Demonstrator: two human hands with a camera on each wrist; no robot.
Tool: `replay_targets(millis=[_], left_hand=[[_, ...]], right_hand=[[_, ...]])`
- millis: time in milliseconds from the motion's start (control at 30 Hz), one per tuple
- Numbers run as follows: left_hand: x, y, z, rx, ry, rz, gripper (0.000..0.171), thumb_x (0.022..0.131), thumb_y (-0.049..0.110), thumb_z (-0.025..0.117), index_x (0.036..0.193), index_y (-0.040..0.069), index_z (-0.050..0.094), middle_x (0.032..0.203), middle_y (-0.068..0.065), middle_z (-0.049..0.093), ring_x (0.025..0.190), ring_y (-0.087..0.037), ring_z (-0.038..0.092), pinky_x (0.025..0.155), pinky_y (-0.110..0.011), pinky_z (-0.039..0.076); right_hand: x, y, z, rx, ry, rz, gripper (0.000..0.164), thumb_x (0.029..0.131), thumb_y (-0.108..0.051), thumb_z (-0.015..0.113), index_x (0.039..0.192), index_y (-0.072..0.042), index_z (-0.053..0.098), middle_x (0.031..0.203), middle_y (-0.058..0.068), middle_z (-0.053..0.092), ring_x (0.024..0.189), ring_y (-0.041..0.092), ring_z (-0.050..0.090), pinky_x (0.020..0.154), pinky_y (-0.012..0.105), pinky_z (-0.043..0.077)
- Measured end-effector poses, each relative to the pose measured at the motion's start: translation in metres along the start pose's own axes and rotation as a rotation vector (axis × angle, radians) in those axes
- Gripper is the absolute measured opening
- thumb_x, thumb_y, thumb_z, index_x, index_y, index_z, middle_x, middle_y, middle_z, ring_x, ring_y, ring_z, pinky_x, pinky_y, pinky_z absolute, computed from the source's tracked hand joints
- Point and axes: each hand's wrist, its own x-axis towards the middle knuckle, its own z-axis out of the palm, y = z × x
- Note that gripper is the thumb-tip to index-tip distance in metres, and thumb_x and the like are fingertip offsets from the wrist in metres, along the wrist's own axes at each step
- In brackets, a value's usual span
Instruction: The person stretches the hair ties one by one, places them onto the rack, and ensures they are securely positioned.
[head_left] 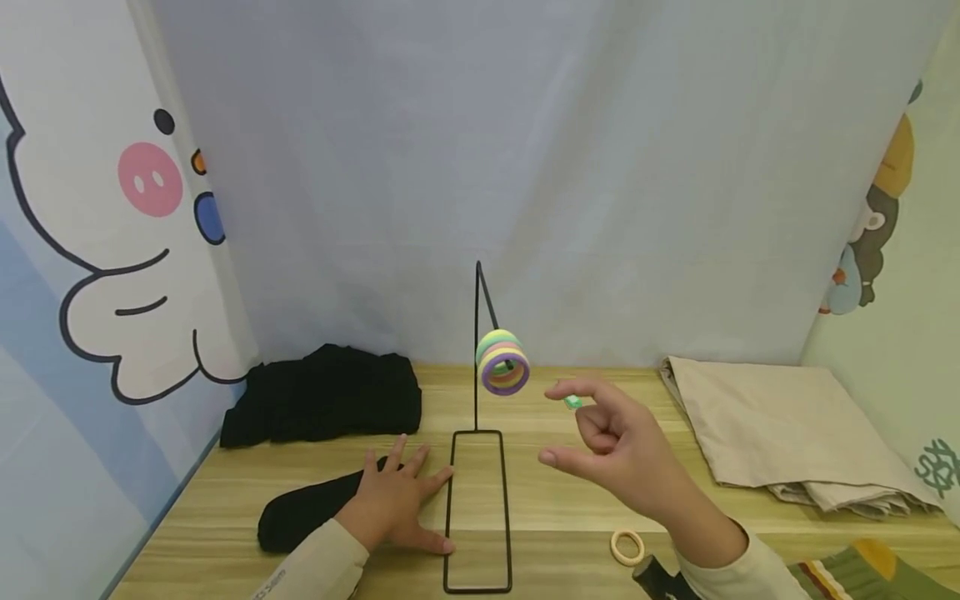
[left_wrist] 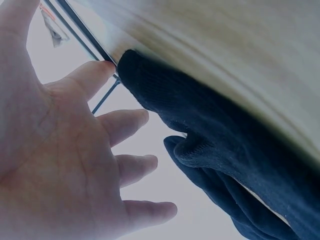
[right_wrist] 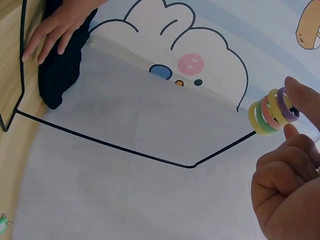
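Observation:
A black wire stand rises from a rectangular base on the table. Several coloured rings, yellow, green, pink and purple, hang together on its bent arm, the purple one outermost. My left hand lies with fingers spread, thumb and index finger at the left side of the base. Beside the rings is my right hand, thumb and index finger held apart with nothing between them and the other fingers bent inward. In the right wrist view its fingertips come up close to the purple ring.
A black cloth item lies near my left hand, with a folded black cloth behind it. To the right are a wooden ring, a small green object, a beige cloth and a patterned green fabric.

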Motion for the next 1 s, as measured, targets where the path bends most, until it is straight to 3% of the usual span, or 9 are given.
replay_targets(millis=[133, 333, 500, 667, 833, 1000], left_hand=[[0.000, 0.000, 0.000, 0.001, -0.003, 0.001, 0.097, 0.060, 0.085, 0.051, 0.143, 0.039, 0.032, 0.153, -0.007, 0.024, 0.142, -0.040, 0.008, 0.102, -0.071, 0.013], [0.000, 0.000, 0.000, -0.001, -0.011, -0.002, 0.097, 0.060, 0.085, 0.051, 0.143, 0.039, 0.032, 0.154, -0.007, 0.023, 0.142, -0.040, 0.008, 0.102, -0.070, 0.013], [-0.001, 0.001, 0.001, -0.003, -0.017, -0.003, 0.097, 0.060, 0.085, 0.052, 0.143, 0.039, 0.032, 0.154, -0.007, 0.023, 0.142, -0.040, 0.008, 0.102, -0.070, 0.013], [-0.002, 0.001, 0.000, -0.004, -0.011, 0.000, 0.097, 0.060, 0.084, 0.052, 0.143, 0.038, 0.033, 0.153, -0.008, 0.024, 0.141, -0.041, 0.009, 0.102, -0.071, 0.013], [-0.002, 0.000, 0.000, -0.003, 0.005, 0.009, 0.097, 0.060, 0.085, 0.051, 0.143, 0.038, 0.032, 0.153, -0.008, 0.024, 0.141, -0.041, 0.009, 0.102, -0.071, 0.013], [-0.002, 0.000, 0.000, -0.004, 0.007, 0.008, 0.097, 0.060, 0.085, 0.051, 0.143, 0.038, 0.032, 0.154, -0.008, 0.023, 0.141, -0.041, 0.009, 0.101, -0.071, 0.013]], right_hand=[[-0.008, 0.011, -0.006, 0.127, -0.085, 0.006, 0.050, 0.075, 0.009, 0.070, 0.118, -0.011, 0.054, 0.055, 0.003, 0.016, 0.045, 0.014, 0.016, 0.040, 0.026, 0.026], [-0.020, 0.029, -0.013, 0.209, -0.192, 0.055, 0.051, 0.079, 0.009, 0.066, 0.120, -0.016, 0.053, 0.058, 0.005, 0.017, 0.045, 0.016, 0.017, 0.040, 0.029, 0.025], [-0.032, 0.045, -0.022, 0.305, -0.294, 0.165, 0.043, 0.082, 0.006, 0.063, 0.120, -0.010, 0.052, 0.060, 0.006, 0.016, 0.047, 0.017, 0.017, 0.044, 0.031, 0.028], [-0.045, 0.067, -0.036, 0.418, -0.449, 0.282, 0.038, 0.084, 0.006, 0.060, 0.120, -0.001, 0.049, 0.062, 0.006, 0.016, 0.050, 0.017, 0.016, 0.045, 0.031, 0.024], [-0.057, 0.088, -0.049, 0.507, -0.597, 0.385, 0.039, 0.085, 0.009, 0.058, 0.121, -0.006, 0.050, 0.063, 0.005, 0.015, 0.050, 0.015, 0.015, 0.043, 0.031, 0.019], [-0.068, 0.102, -0.057, 0.490, -0.675, 0.490, 0.039, 0.083, 0.007, 0.061, 0.119, -0.006, 0.052, 0.062, 0.006, 0.015, 0.049, 0.013, 0.014, 0.042, 0.028, 0.017]])
